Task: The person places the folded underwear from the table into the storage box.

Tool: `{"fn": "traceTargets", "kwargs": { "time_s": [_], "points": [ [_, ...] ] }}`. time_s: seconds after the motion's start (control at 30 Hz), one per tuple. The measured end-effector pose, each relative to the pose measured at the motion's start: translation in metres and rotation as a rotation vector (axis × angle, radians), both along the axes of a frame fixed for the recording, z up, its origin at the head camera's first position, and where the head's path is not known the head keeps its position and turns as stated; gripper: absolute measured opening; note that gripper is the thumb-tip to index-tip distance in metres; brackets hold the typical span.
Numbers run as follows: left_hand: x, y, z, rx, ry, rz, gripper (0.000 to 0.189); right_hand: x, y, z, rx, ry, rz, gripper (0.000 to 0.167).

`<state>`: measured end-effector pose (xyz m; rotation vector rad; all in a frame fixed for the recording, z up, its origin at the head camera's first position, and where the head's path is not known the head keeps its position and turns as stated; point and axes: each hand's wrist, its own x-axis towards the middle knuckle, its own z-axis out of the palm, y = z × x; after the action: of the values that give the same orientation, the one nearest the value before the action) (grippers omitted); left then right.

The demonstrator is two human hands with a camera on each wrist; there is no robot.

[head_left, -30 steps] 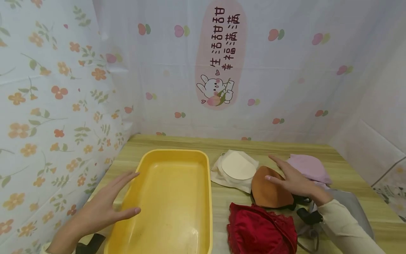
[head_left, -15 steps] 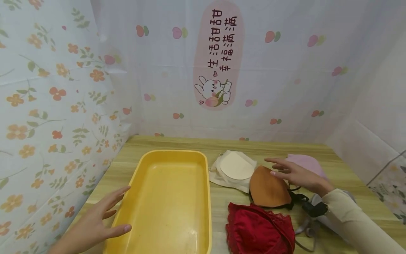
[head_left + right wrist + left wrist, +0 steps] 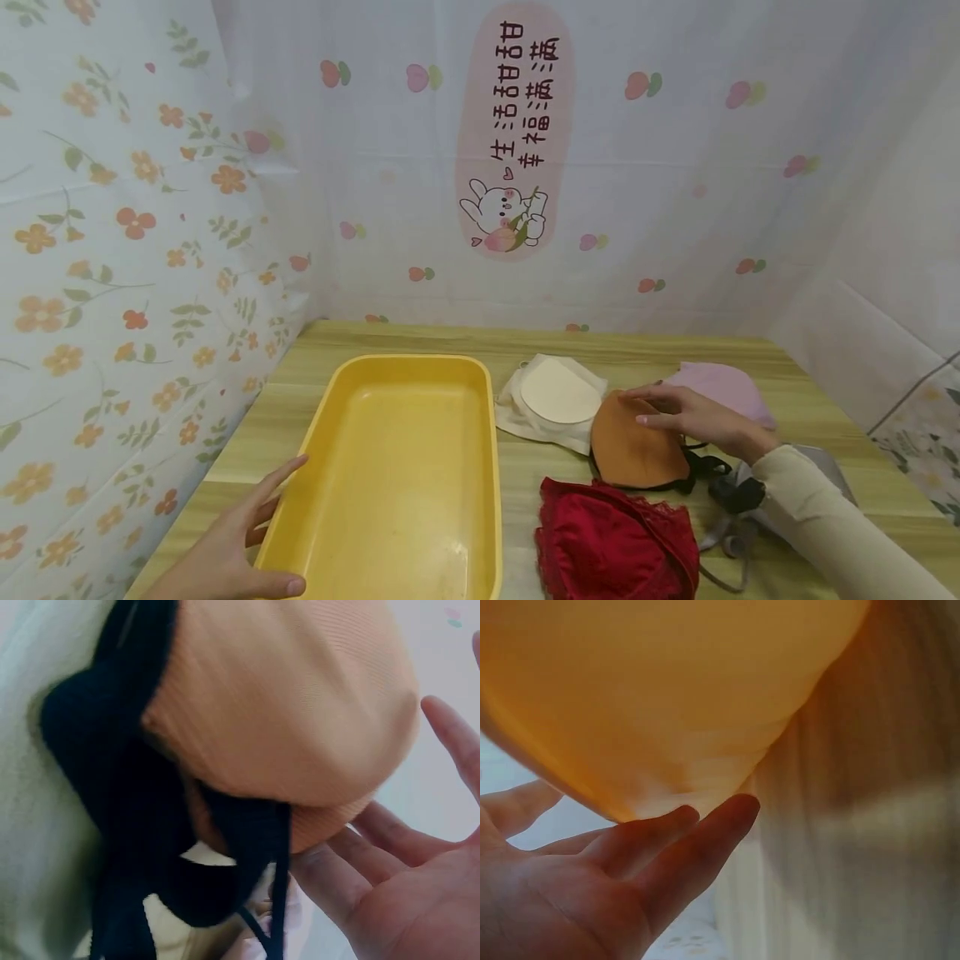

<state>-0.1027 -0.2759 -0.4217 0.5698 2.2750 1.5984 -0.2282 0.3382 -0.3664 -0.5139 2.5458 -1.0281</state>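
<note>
My left hand [image 3: 234, 533] is at the left side of a yellow plastic tray [image 3: 495, 467], its fingers outside the wall. In the left wrist view its fairly straight fingers [image 3: 705, 851] touch or nearly touch the tray's outer side. At the right, my right hand [image 3: 693, 414] is over a folded orange bra [image 3: 637, 450] with black straps. The right wrist view has the extended fingers [image 3: 330, 881] along the cup's edge, with the thumb slightly apart from it. A red lace-trimmed bra [image 3: 611, 537] lies nearer, and a cream bra [image 3: 562, 392] lies left of the orange one.
Behind the right hand lies a lilac bra [image 3: 720, 387]. A grey bra [image 3: 817, 467] is partly hidden beneath the right forearm. Everything rests on a wood-grain table [image 3: 555, 342], enclosed by patterned cloth [image 3: 375, 183] at the back and sides.
My left hand has lowered along the tray's left side. The right hand has come down and left onto the orange bra. The bras and tray stay put.
</note>
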Motion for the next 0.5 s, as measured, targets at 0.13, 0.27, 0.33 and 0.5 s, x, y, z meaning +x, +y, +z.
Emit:
{"fn": "traceTargets", "kwargs": {
  "time_s": [0.13,0.27,0.33,0.5],
  "points": [
    [-0.002,-0.004,-0.011,-0.02,0.03,0.003,0.105,-0.003,0.001,-0.006,0.013,-0.006,0.003,0.051],
    [-0.003,-0.009,-0.021,0.055,-0.037,-0.044,0.107,-0.005,0.003,-0.011,-0.022,-0.047,-0.005,0.053],
    [-0.004,-0.01,-0.023,0.115,-0.109,-0.064,0.11,-0.006,0.004,-0.014,-0.048,-0.06,-0.003,0.054],
    [-0.007,-0.012,-0.028,0.12,-0.118,-0.087,0.115,-0.007,0.008,-0.023,-0.096,-0.09,0.033,0.047]
  ]
}}
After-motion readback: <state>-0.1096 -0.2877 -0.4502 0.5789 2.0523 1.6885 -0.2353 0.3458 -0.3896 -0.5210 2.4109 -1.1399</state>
